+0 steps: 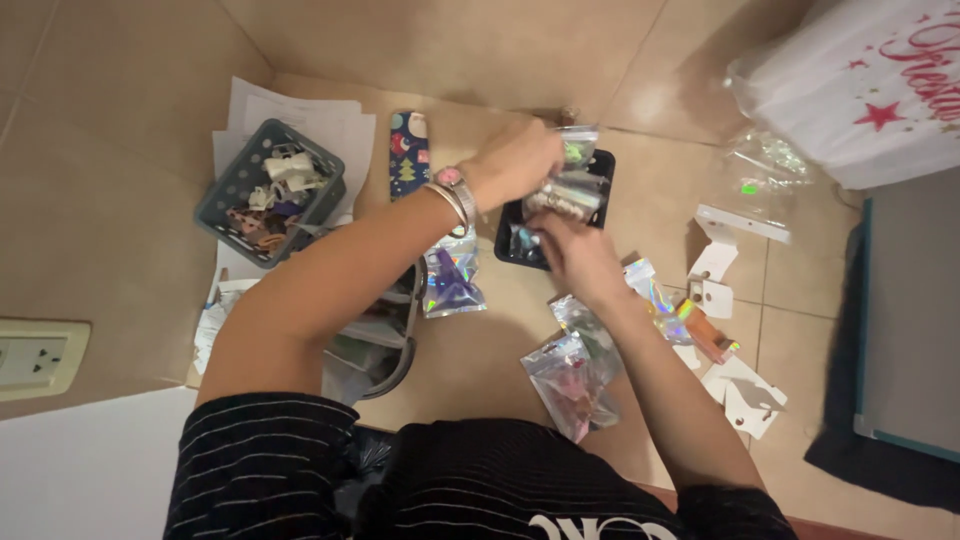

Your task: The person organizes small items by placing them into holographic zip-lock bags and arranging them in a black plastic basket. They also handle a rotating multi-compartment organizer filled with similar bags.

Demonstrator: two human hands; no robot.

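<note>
Beige tile floor (120, 120) was spread with clutter, and a white bag (860, 90) with red stars was seen at the upper right. A grey basket (225, 200) of small clips was set on white papers (330, 125) at the left. A black tray (603, 165) was placed near the middle, between the two hands. Clear pouches (565, 195) were held over it (how many could not be told): the left hand (515, 160) was closed on their upper edge, and the right hand (570, 255) was closed on them from below. A holographic pouch (452, 285) was laid under the left forearm, and more pouches (575, 375) were scattered beside the right forearm. White cards (745, 395) were strewn to the right.
</note>
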